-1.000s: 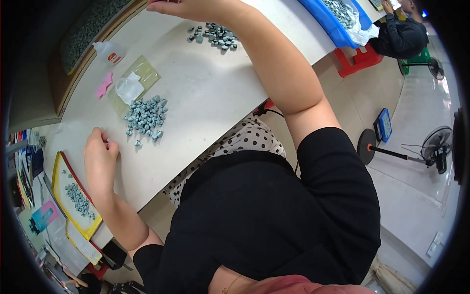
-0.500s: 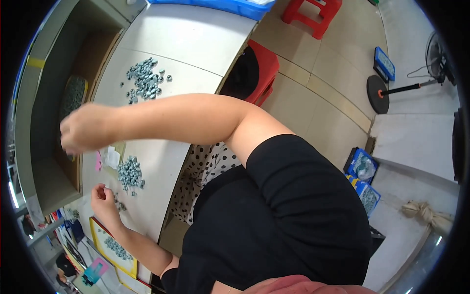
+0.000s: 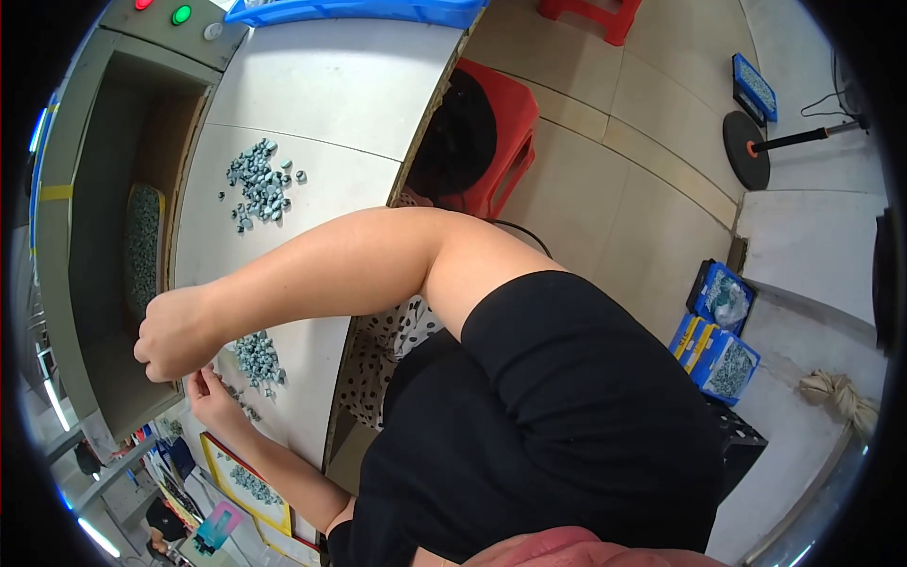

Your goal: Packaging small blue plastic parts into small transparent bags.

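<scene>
My right hand [image 3: 179, 333] is closed, its fingers curled, beside the front edge of a grey box-like recess. What it holds, if anything, is hidden. Just below it, the fingertips of my left hand [image 3: 213, 402] are pinched together close to the right hand; I cannot make out anything between them. Partly behind my right forearm lies a pile of small grey-green stones [image 3: 257, 359] on the white table. A few more loose stones [image 3: 248, 410] lie next to my left wrist. Above the forearm another pile of glossy stones [image 3: 260, 184] is spread on the table.
Inside the grey recess [image 3: 99, 217] stands a tray of small stones [image 3: 144, 248]. A yellow-edged tray [image 3: 215, 472] with stones lies beyond my left forearm. A blue bin [image 3: 364, 11] is at the table's far end. A red stool [image 3: 515, 132] stands beside the table.
My right hand has come down from the recess toward my left hand, and its fingers now sit close to the left fingertips. The whole view has shifted slightly.
</scene>
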`<state>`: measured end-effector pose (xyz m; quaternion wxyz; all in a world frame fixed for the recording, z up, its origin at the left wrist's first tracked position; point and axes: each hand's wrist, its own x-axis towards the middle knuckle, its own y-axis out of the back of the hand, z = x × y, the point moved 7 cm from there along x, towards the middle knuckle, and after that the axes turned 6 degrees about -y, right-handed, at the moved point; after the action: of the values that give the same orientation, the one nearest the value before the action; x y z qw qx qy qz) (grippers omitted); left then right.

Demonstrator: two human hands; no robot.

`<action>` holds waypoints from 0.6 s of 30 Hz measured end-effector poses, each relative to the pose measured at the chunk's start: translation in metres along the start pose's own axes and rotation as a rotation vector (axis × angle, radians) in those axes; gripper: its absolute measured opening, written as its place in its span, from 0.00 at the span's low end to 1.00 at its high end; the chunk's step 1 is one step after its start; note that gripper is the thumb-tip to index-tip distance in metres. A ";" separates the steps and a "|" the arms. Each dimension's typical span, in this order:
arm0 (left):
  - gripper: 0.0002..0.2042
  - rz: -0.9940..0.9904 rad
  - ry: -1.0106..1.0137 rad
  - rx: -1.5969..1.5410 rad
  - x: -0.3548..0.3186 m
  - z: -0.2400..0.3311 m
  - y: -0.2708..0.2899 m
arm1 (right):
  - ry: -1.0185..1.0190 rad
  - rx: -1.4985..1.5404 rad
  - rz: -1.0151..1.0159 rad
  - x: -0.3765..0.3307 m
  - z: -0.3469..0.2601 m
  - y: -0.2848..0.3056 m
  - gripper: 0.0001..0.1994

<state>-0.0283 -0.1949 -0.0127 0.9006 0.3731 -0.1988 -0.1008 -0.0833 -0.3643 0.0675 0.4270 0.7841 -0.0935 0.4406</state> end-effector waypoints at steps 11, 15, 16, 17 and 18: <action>0.10 0.127 -0.265 0.343 0.007 -0.019 -0.004 | -0.175 0.327 -0.191 -0.021 -0.021 -0.032 0.12; 0.10 0.146 -0.226 0.286 0.005 -0.026 -0.001 | -0.109 0.257 -0.220 -0.023 -0.033 -0.032 0.10; 0.10 0.149 -0.217 0.271 0.005 -0.028 0.000 | -0.110 0.258 -0.220 -0.024 -0.033 -0.030 0.10; 0.10 0.151 -0.208 0.255 0.005 -0.030 -0.001 | -0.085 0.244 -0.223 -0.025 -0.035 -0.028 0.10; 0.10 0.155 -0.198 0.241 0.004 -0.032 0.000 | -0.058 0.231 -0.225 -0.026 -0.038 -0.026 0.09</action>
<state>-0.0112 -0.1764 -0.0319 0.8305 0.4502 -0.3253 -0.0425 -0.1083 -0.3258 0.0421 0.3777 0.8460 0.0339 0.3748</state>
